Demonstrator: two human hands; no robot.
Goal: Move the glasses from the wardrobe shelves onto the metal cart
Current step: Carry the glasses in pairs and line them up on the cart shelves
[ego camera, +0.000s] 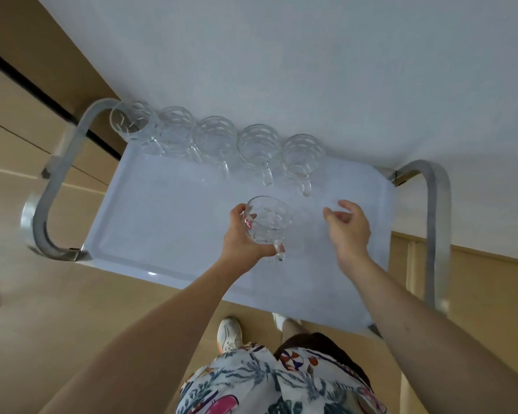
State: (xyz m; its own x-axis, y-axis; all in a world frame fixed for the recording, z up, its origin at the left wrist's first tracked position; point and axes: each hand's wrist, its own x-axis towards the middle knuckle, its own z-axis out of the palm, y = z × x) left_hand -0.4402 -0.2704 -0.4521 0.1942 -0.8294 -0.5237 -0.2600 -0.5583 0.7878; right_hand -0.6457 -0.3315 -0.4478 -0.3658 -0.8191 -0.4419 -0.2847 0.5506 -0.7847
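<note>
My left hand point(242, 234) grips a clear faceted glass mug point(266, 224) by its side, over the middle of the cart's white tray top point(162, 222). The mug's handle points toward me. My right hand point(346, 225) hovers just right of the mug, fingers loosely spread and holding nothing. Several matching glass mugs point(260, 147) stand in a row along the tray's far edge, against the wall, handles toward me.
The metal cart has curved tube handles at the left point(51, 186) and right point(437, 210) ends. A white wall point(281, 55) rises behind it. Beige wooden floor surrounds the cart, and my shoes point(229, 333) stand at its near edge.
</note>
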